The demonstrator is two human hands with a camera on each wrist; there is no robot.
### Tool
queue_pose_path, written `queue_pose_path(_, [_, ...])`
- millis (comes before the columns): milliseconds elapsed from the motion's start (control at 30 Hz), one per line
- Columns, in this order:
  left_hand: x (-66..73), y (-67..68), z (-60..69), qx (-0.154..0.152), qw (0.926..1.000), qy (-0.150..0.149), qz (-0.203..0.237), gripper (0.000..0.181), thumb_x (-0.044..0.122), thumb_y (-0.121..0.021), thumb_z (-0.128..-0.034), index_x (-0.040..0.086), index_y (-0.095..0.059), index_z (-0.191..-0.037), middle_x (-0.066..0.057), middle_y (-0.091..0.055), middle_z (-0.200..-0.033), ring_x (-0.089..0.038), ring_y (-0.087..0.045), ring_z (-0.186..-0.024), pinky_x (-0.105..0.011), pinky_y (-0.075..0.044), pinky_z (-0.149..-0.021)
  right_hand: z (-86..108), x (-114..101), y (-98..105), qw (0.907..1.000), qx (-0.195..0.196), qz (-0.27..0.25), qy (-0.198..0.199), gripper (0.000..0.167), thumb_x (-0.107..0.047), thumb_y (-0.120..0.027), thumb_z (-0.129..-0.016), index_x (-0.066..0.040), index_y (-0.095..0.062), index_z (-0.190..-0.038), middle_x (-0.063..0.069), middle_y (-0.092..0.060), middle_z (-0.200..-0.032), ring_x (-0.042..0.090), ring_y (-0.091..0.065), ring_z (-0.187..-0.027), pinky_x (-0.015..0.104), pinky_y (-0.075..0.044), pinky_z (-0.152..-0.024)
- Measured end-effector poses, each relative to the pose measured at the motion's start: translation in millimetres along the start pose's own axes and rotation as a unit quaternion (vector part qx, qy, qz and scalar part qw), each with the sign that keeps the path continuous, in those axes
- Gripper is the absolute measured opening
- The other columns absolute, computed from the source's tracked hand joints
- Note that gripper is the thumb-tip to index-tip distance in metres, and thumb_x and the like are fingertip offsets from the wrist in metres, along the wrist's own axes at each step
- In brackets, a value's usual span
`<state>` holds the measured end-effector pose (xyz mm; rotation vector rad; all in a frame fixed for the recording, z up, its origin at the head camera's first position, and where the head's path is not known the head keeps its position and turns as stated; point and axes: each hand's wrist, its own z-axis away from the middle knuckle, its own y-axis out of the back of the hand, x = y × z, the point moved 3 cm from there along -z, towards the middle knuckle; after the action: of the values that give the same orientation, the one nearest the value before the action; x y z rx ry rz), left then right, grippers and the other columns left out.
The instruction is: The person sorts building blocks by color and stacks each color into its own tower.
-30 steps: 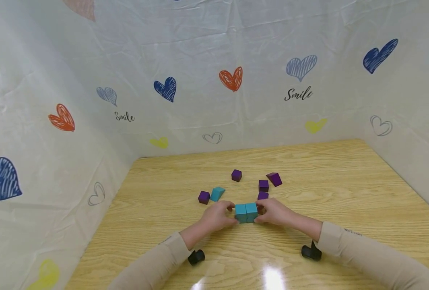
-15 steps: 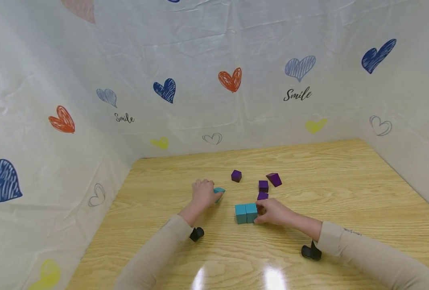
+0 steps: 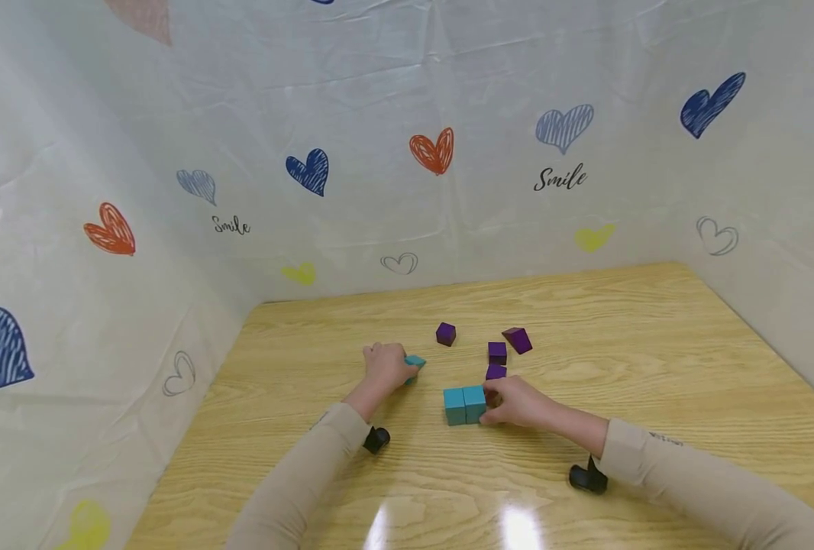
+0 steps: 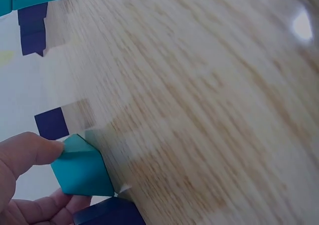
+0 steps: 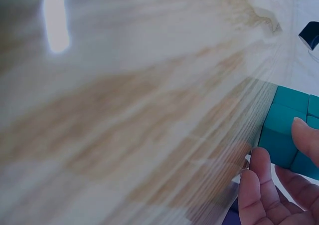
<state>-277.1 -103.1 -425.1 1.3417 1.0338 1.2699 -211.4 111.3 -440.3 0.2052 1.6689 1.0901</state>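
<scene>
a teal wedge [image 4: 82, 170] sits low at the counter [image 3: 297, 336], left of and a little beyond two teal cubes; whether it is lifted at all, i cannot tell. the left hand [image 3: 385, 367] has hold of it, thumb on one side and curled fingers on the other, the gap only as wide as the piece. a purple block [image 4: 112, 214] lies just beside the wedge in the left wrist view, partly cut off by the frame.

the left teal cube [image 3: 454, 408] and the right teal cube [image 3: 475, 405] stand side by side, faces together, on the counter. the right hand [image 3: 519, 402] pinches the right one between thumb and finger, opened about to the cube's breadth, with the other fingers bent.

beyond the cubes, one purple cube [image 3: 495, 372] sits near the right fingers, with a second purple cube [image 3: 497, 352] just behind it. a purple wedge [image 3: 518, 340] lies to the right of that, and a third purple cube [image 3: 446, 334] stands apart to the left.

beige sleeves [image 3: 699, 470] cover both forearms. behind the counter hangs a pale sheet [image 3: 366, 221] printed with hearts and "smile".
</scene>
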Motion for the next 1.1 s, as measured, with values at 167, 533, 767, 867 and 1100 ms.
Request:
queue_pose_path(167, [0.4, -1.4, -2.6, -0.001, 1.0, -0.003, 0.009, 0.04, 0.028, -0.068, -0.0791, 0.013, -0.045, -0.049, 0.001, -0.04, -0.05, -0.021, -0.039, -0.068, -0.036, -0.02, -0.072, 0.0, -1, 0, 1.0, -0.002, -0.001, -0.002, 0.021, -0.018, -0.075, -0.074, -0.007, -0.06, -0.084, -0.002, -0.06, -0.076, 0.008, -0.048, -0.067, 0.022, -0.041, -0.059])
queue_pose_path(533, [18.5, 26.0, 13.8, -0.004, 0.9942, -0.089, 0.06, 0.03, 0.028, -0.069, -0.0775, 0.009, -0.068, -0.1, -0.001, -0.065, -0.088, -0.02, -0.049, -0.078, -0.035, -0.033, -0.075, -0.4, 0, 1, 1.0, -0.002, -0.001, -0.003, 0.023, -0.018, -0.075, -0.074, -0.006, -0.061, -0.087, -0.001, -0.06, -0.077, 0.008, -0.048, -0.068, 0.022, -0.041, -0.06])
queue_pose_path(767, [38.5, 45.7, 29.6, -0.037, 0.9769, -0.185, 0.1, 0.026, 0.026, -0.069, -0.0763, 0.011, -0.068, -0.098, 0.003, -0.064, -0.084, -0.014, -0.053, -0.076, -0.033, -0.04, -0.078, -0.6, 1, 1, 1.0, 0.001, -0.001, 0.002, 0.024, -0.018, -0.076, -0.074, -0.005, -0.061, -0.088, 0.0, -0.062, -0.08, 0.008, -0.05, -0.07, 0.022, -0.043, -0.062])
queue_pose_path(867, [45.8, 49.7, 35.7, -0.05, 0.9721, -0.204, 0.105, 0.025, 0.027, -0.069, -0.0765, 0.013, -0.068, -0.098, 0.004, -0.064, -0.085, -0.015, -0.054, -0.079, -0.039, -0.036, -0.085, -0.6, 1, 2, 1.0, 0.002, -0.005, 0.007, 0.024, -0.018, -0.076, -0.074, -0.005, -0.062, -0.089, 0.0, -0.063, -0.082, 0.009, -0.053, -0.072, 0.022, -0.044, -0.063])
queue_pose_path(1100, [58.3, 48.4, 46.4, -0.069, 0.97, -0.216, 0.089, 0.026, 0.028, -0.07, -0.077, 0.015, -0.069, -0.099, 0.005, -0.065, -0.088, -0.017, -0.051, -0.088, -0.043, -0.034, -0.09, 0.0, 1, 1, 0.9997, -0.002, -0.022, 0.01, 0.03, -0.017, -0.075, -0.075, -0.003, -0.064, -0.099, 0.003, -0.066, -0.09, 0.016, -0.061, -0.081, 0.024, -0.048, -0.069])
